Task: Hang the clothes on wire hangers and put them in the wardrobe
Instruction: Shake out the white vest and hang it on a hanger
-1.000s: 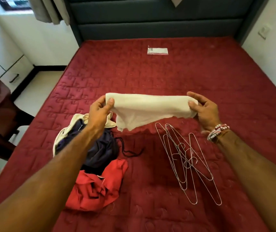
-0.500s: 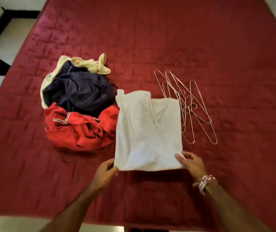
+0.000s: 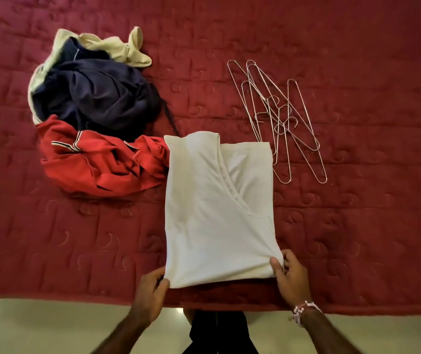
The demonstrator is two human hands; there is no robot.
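Note:
A white V-neck shirt [image 3: 217, 213] lies flat on the red quilted bed [image 3: 357, 213], its hem toward me. My left hand [image 3: 150, 295] pinches the hem's left corner. My right hand [image 3: 289, 277], with a beaded bracelet at the wrist, pinches the hem's right corner. Several wire hangers [image 3: 278, 116] lie tangled on the bed just beyond the shirt's right shoulder. A pile of clothes sits to the shirt's left: a red shirt [image 3: 97, 162], a dark navy garment [image 3: 97, 95] and a cream garment [image 3: 117, 47].
The bed's near edge [image 3: 51, 296] runs across the bottom of the view, with pale floor [image 3: 38, 328] below it. My dark trousers [image 3: 219, 333] show between my arms. No wardrobe is in view.
The white shirt went from being held up between both hands to lying flat on the bed. My view tipped downward and both hands slid down toward the near edge.

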